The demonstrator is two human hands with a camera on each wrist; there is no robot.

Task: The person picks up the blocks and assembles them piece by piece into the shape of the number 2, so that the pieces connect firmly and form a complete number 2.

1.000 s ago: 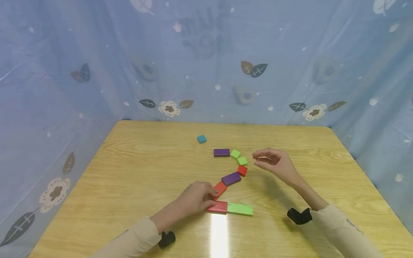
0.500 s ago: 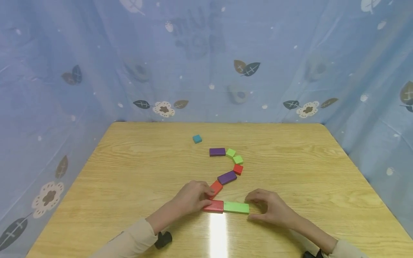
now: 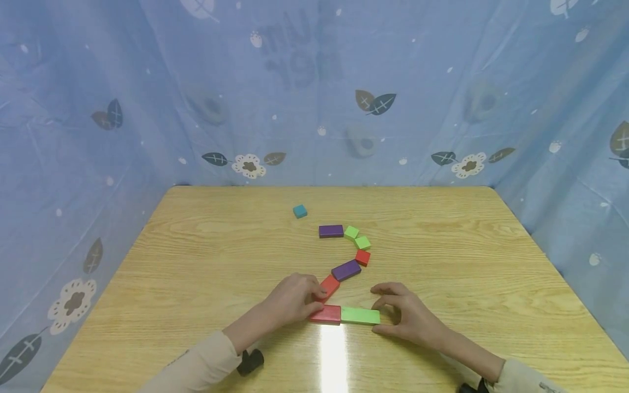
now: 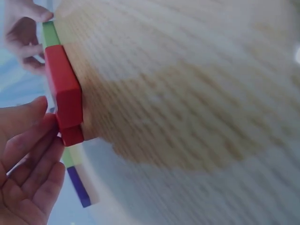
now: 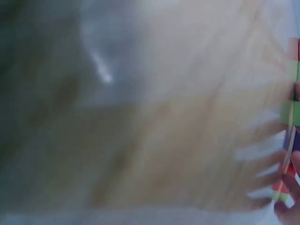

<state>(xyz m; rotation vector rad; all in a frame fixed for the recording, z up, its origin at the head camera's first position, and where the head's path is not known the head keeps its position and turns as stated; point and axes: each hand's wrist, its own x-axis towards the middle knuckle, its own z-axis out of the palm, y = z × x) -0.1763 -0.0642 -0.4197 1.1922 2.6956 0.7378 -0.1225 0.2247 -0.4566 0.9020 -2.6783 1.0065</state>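
A bent row of coloured wooden blocks lies on the table. My left hand is at its near left end, thumb at the red block and fingertips on the orange-red block behind it. In the left wrist view these fingers look fairly straight beside the red blocks. Against the red block's right end lies a long light-green block. My right hand pinches this block's right end, thumb on the near side and a finger on the far side. The right wrist view is blurred, with only fingertips at its right edge.
Farther along the row come a purple block, a small red block, two small green blocks and another purple block. A teal block lies apart at the back. A blue patterned curtain surrounds the wooden table.
My right hand has come down and nearer from beside the small green blocks to the long green block's right end. My left hand stays at the red blocks.
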